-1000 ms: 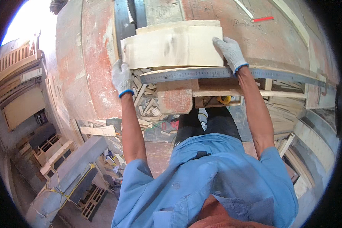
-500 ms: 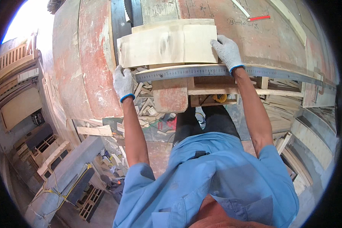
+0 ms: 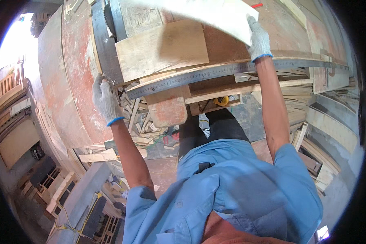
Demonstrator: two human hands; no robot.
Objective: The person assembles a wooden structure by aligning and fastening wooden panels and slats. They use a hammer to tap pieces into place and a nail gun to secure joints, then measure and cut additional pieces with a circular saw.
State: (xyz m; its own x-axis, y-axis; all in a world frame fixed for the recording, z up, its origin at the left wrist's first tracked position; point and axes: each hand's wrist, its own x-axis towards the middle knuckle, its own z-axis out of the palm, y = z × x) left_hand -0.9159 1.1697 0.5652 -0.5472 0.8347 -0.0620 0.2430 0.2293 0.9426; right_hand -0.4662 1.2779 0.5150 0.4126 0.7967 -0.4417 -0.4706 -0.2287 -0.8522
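Observation:
Raised at the upper right, a thin pale wooden panel (image 3: 215, 14) is tilted over the bench; its far left end runs out of view. My gloved right hand (image 3: 259, 38) is closed on its right edge, thumb on top. Under it a flat rectangular board (image 3: 162, 46) lies on the bench beside the saw blade (image 3: 109, 20). My gloved left hand (image 3: 107, 99) is off both pieces, stretched along the left bench section near a narrow wooden edge strip. Its fingers look extended and hold nothing that I can see. A long steel ruler (image 3: 199, 75) runs along the bench's front edge.
A worn red-painted bench top (image 3: 77, 77) spreads to the left. Wood offcuts (image 3: 140, 122) are heaped below the bench gap. An open drawer (image 3: 215, 103) with a yellow object sits under the ruler. A grey beam with a yellow cord (image 3: 83, 219) stands lower left.
The pale panel has left the board beneath, lifted up and to the right in my right hand. My left hand has let go of it and moved left. The view has shifted slightly.

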